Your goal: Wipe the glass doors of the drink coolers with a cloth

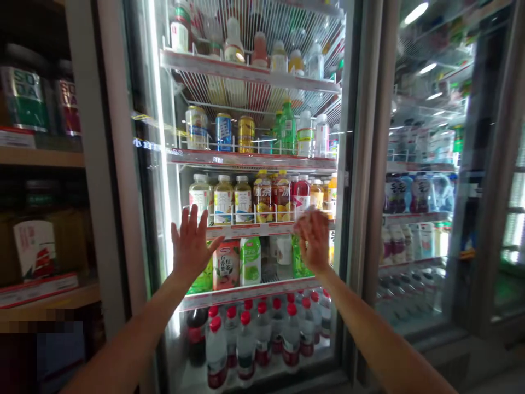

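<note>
My left hand (192, 246) is raised with its fingers spread, palm toward the glass door (268, 249) of a lit drinks cooler. It seems to lie flat on the glass in front of bottled and boxed drinks. My right hand (315, 241) is up at the right side of the same door, its fingers curled and blurred. Something pale shows at its fingertips, too smeared to name. Behind the glass, tea bottles (223, 200) and a red drink carton (226, 265) stand between the two hands.
Shelves above hold cans (246, 134) and green bottles (288, 128). Red-capped water bottles (246, 345) fill the bottom. A metal door frame (371, 180) separates a second cooler (418, 219) on the right. At left, a wooden shelf (41, 157) carries soda bottles (25, 90).
</note>
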